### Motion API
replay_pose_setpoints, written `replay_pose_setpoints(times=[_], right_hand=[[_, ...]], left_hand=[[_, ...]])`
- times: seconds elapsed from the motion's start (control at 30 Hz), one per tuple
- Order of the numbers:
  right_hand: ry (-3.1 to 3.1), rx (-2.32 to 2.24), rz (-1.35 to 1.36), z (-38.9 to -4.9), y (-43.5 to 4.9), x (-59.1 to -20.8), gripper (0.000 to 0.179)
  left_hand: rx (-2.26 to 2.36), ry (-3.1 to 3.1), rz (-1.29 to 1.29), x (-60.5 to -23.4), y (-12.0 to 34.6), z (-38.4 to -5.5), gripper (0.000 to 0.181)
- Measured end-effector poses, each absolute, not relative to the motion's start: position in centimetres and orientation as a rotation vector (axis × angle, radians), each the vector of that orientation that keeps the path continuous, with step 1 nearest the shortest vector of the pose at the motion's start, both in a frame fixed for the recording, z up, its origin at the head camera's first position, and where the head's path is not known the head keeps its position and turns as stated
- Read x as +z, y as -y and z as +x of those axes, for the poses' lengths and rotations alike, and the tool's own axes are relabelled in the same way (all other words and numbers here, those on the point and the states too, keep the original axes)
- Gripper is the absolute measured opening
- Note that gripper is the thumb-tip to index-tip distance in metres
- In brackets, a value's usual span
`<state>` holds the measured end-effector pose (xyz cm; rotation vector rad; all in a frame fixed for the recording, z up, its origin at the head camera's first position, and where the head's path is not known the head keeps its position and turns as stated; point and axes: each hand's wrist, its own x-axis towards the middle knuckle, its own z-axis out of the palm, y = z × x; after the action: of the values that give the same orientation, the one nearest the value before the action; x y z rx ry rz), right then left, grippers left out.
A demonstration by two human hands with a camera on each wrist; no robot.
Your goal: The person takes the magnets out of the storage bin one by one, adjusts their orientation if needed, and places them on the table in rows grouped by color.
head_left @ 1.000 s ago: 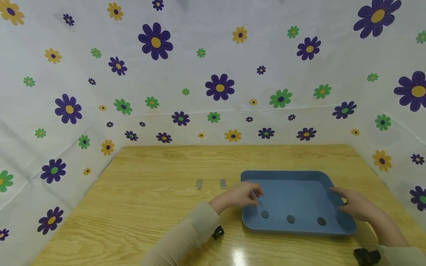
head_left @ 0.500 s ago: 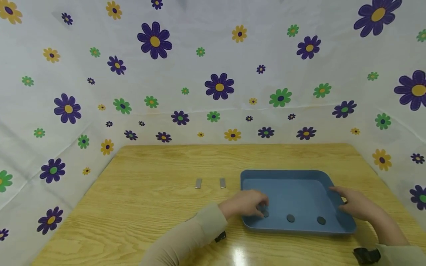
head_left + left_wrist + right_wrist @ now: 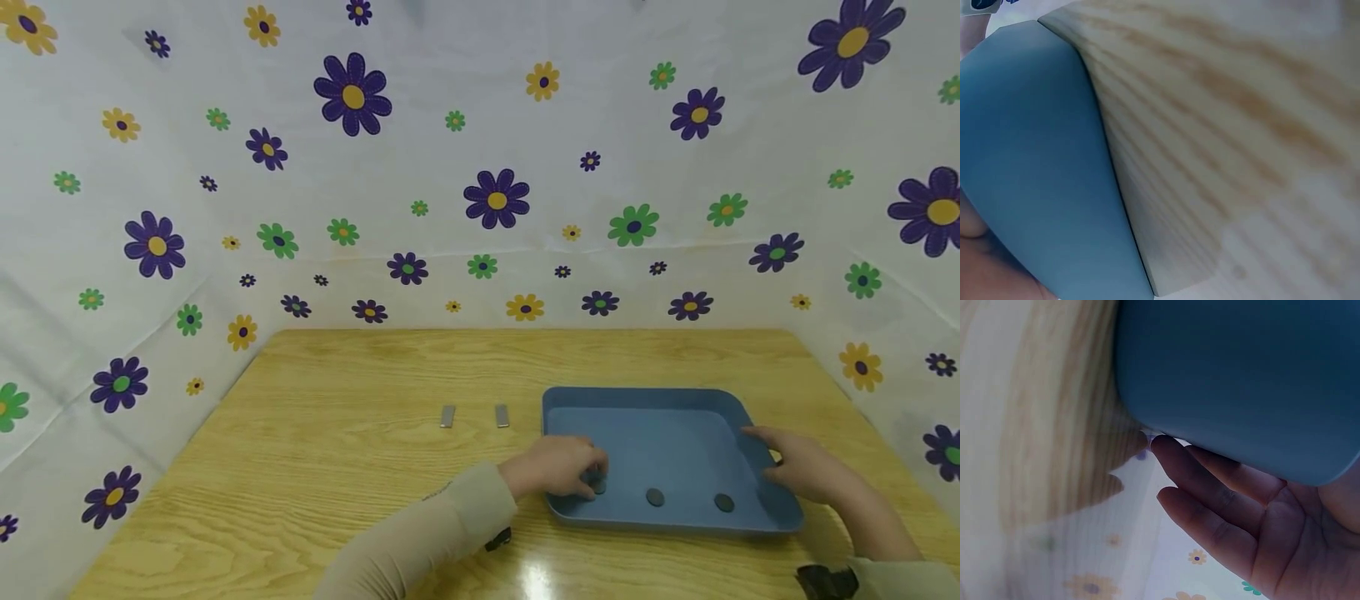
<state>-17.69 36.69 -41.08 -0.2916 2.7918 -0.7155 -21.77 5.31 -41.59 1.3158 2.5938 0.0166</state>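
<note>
A blue rectangular tray (image 3: pixel 675 433) lies on the wooden table toward the right. Along its near side is a row of small dark round discs, among them a middle disc (image 3: pixel 655 497) and a right disc (image 3: pixel 723 502). My left hand (image 3: pixel 557 464) reaches over the left rim, its curled fingers and thumb pinching the left disc (image 3: pixel 599 488), which they partly cover. With my right hand (image 3: pixel 806 468) I grip the tray's right rim. The right wrist view shows fingers (image 3: pixel 1210 519) along the outside of the tray wall (image 3: pixel 1241 375).
Two small grey flat rectangular pieces, a left one (image 3: pixel 447 417) and a right one (image 3: pixel 502 416), lie on the table (image 3: pixel 337 450) left of the tray. A white flowered cloth (image 3: pixel 420 167) surrounds the table at the back and sides. Black devices (image 3: pixel 825 581) sit at the wrists.
My left hand has lowered and moved right, from above the tray's left rim down to the left disc, fingers closing around it. The right hand and the tray stay in place.
</note>
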Motion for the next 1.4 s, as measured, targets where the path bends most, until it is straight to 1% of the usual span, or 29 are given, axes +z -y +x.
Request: replay_pose_setpoints(times=[0.57, 0.87, 1.07, 1.2, 1.4], right_hand=[[-2.818, -0.717, -0.289, -17.6, -36.7, -41.6, 0.054], [-2.811, -0.728, -0.302, -17.7, -36.8, -41.5, 0.055], [-2.817, -0.716, -0.309, -17.7, -36.8, -41.5, 0.054], [-2.82, -0.715, -0.312, -17.7, -36.6, -41.4, 0.054], [-2.822, -0.712, -0.307, -17.7, -36.5, -41.3, 0.054]], left_hand=[[-0.007, -2.604, 1.356, -42.3, -5.3, -21.9, 0.017], [-0.047, -2.609, 1.397, -42.6, -5.3, -22.0, 0.015], [-0.058, -2.62, 1.362, -42.6, -5.2, -21.9, 0.015], [0.069, -2.612, 1.319, -42.3, -5.1, -21.9, 0.014], [0.431, -2.536, 1.295, -42.2, -4.9, -22.4, 0.014]])
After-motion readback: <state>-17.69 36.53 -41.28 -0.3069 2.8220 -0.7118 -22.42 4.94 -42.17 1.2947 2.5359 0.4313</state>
